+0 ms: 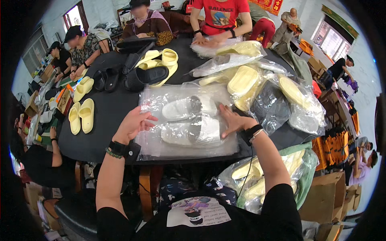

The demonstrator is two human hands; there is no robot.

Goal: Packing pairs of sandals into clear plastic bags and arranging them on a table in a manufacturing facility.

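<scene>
A pair of white slide slippers (175, 134) lies side by side inside a transparent plastic bag (150, 148) on the black tabletop, toes pointing right. The bag seems to rest on a stack of similar flat bags. My left hand (136, 122) is over the bag's left edge, fingers apart and holding nothing. Spread out at the toe end of the slippers, my right hand (233, 121) appears to lie on the plastic, though exact contact is hard to tell.
Bagged cream slippers (243, 82) and dark ones (271, 106) are heaped at the right. Loose black slides (146, 78) and cream slippers (81, 116) lie left. Across the table (104, 132), a person in red (221, 16) handles bags. A sack of bagged slippers (257, 176) stands below.
</scene>
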